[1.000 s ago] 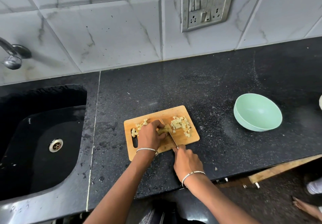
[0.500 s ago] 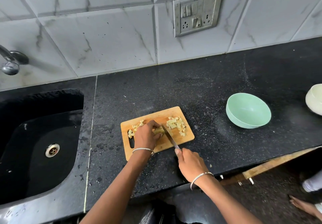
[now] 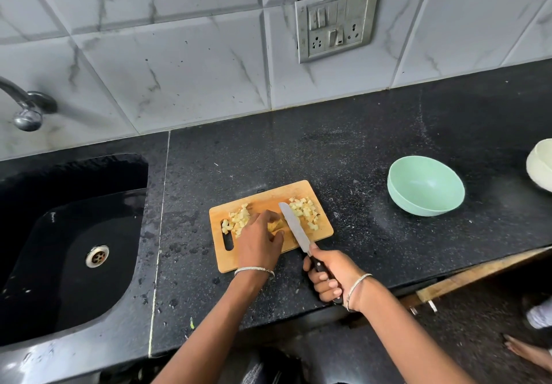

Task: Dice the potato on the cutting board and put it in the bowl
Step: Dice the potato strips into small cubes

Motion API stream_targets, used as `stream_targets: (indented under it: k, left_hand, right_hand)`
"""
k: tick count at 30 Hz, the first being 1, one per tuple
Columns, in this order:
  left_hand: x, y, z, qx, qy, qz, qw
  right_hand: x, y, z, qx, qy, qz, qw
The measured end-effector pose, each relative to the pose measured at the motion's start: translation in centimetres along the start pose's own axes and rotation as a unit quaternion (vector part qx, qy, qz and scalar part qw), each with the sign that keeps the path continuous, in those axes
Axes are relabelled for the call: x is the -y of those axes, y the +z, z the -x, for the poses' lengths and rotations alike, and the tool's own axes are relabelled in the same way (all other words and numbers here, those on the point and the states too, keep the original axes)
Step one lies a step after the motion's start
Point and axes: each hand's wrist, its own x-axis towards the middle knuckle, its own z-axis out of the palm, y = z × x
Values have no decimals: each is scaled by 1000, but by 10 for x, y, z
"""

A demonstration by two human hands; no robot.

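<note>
A small wooden cutting board (image 3: 298, 192) lies on the black counter. On it are two heaps of diced potato, one at the left (image 3: 237, 219) and one at the right (image 3: 304, 211). My left hand (image 3: 260, 241) rests on the board, its fingers holding down an uncut potato piece (image 3: 276, 226). My right hand (image 3: 330, 276) grips the dark handle of a knife (image 3: 294, 226). The blade lies flat-side up, raised over the board between the piece and the right heap. The mint green bowl (image 3: 425, 185) stands empty to the right.
A black sink (image 3: 68, 249) with a tap (image 3: 27, 105) takes up the left side. A cream bowl (image 3: 540, 164) sits at the right edge. A switch panel (image 3: 336, 20) hangs on the tiled wall. Someone's bare foot (image 3: 528, 350) shows on the floor at lower right.
My right hand has drawn back toward me and tipped the knife, so the blade's flat side now faces up. My left hand stays on the potato piece.
</note>
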Motion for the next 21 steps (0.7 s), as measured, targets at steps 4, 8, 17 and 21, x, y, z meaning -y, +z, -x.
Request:
stream_targets:
  k: [4,8,17,21]
  left_hand:
    - [-5,3,1,16,-9,11,1000]
    - [-8,11,-2,48,-53,53,996]
    - [-14,23,-14,42,-52,70,995]
    - [-14,24,-20,38,-66,67,995]
  right_hand:
    - [3,-9,-4,104,30,-93,990]
    - [2,-18,-5,155,39,-137,978]
    - [3,-29,-8,197,68,-172,963]
    - [5,-32,-8,204,69,-165,962]
